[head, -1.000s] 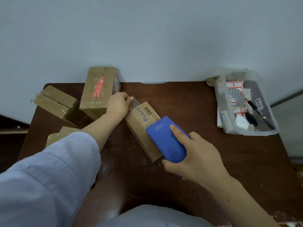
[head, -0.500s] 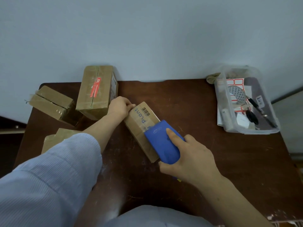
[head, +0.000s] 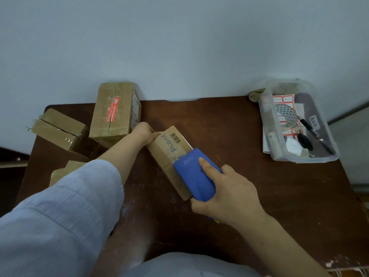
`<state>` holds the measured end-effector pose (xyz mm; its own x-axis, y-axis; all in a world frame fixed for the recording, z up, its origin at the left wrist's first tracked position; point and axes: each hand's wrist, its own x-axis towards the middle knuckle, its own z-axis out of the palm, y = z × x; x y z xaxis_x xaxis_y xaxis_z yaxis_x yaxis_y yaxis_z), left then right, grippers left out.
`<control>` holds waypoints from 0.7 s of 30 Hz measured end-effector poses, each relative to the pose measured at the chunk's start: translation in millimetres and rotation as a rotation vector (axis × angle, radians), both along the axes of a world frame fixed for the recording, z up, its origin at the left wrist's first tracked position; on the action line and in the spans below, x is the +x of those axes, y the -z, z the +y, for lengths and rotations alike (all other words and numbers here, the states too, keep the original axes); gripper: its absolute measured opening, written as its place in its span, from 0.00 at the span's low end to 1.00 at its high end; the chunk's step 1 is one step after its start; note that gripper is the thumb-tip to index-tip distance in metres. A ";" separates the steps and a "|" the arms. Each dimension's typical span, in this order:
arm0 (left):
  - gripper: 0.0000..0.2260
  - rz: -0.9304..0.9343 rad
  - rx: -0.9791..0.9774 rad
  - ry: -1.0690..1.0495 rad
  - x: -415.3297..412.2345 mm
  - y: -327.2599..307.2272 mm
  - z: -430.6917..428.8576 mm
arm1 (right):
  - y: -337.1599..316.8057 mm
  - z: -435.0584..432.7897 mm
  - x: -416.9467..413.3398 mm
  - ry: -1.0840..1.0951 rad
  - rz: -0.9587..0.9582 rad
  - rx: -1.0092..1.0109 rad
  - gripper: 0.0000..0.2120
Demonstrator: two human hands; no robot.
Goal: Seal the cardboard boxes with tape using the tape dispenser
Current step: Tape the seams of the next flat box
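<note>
A long cardboard box [head: 168, 150] with a barcode and blue lettering lies slantwise in the middle of the dark wooden table [head: 239, 126]. My left hand [head: 142, 132] grips its far end, fingers curled over the edge. My right hand [head: 225, 193] holds the blue tape dispenser [head: 194, 173], index finger stretched along its top, and the dispenser lies on the near half of the box. A strip of clear tape runs along the box top ahead of the dispenser. The roll inside the dispenser is hidden.
Three more taped cardboard boxes are at the left: a tall one with a red label [head: 114, 112], a flat one [head: 58, 129] and one partly under my sleeve [head: 63, 171]. A clear plastic bin [head: 323, 124] with labels, scissors and pens stands at the back right. A wall is behind the table.
My right hand has drawn the dispenser toward me along the box, exposing more of its top. My left hand has pressed the tape end down onto the far end.
</note>
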<state>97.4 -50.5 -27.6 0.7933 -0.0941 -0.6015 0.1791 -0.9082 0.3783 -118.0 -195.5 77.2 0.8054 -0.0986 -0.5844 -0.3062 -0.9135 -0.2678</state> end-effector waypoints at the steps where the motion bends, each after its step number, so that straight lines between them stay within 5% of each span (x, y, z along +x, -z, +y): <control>1: 0.22 0.006 0.037 -0.007 0.4 1.1 0.2 | -0.4 0.2 0.2 -0.003 0.004 0.001 0.46; 9: 0.14 -0.554 -0.076 0.135 -30.1 -1.4 -10.0 | -1.5 -1.4 1.3 -0.012 0.017 0.002 0.45; 16: 0.24 -0.352 -0.046 0.177 -33.9 0.6 -4.0 | -0.8 -0.5 1.4 -0.015 0.012 -0.005 0.45; 21: 0.26 -0.147 -0.194 0.151 -36.8 3.4 7.9 | 1.0 1.1 0.6 -0.006 -0.012 0.000 0.45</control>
<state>60.6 -42.6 -31.0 0.8391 -0.3198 -0.4401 -0.0225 -0.8287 0.5592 -117.4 -194.4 76.2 0.8127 -0.0937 -0.5750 -0.2975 -0.9154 -0.2712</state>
